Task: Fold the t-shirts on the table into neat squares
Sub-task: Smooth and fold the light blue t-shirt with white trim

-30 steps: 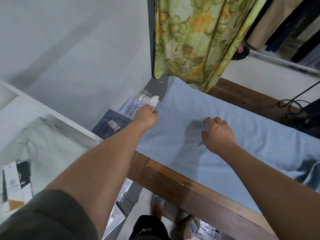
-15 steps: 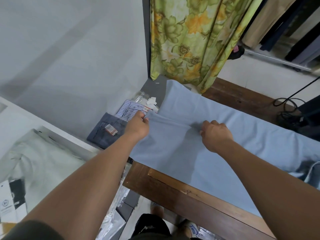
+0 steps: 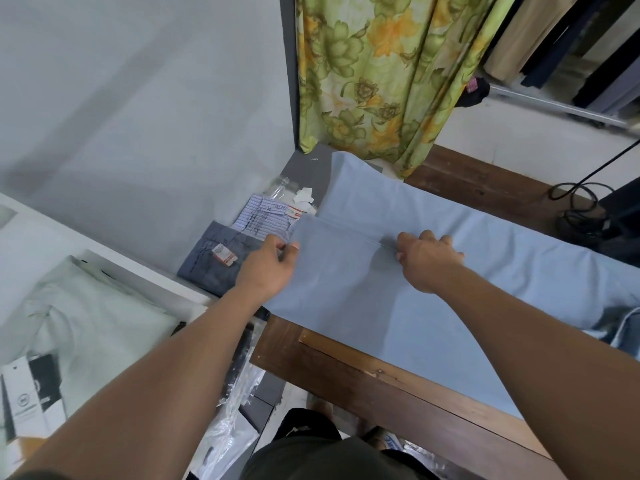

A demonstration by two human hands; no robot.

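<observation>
A light blue t-shirt [image 3: 363, 317] lay across the wooden table [image 3: 332, 372]. The left hand [image 3: 268, 268] pinched the folded flap's left edge. The right hand [image 3: 427, 259] gripped its far edge with curled fingers.

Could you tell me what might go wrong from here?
The left end of the light blue t-shirt seems to overhang the table by the left hand, so it could sag and skew the fold. It and the right hand pinch the flap's edge at two spots only; cloth between may bow, creasing crookedly.
</observation>
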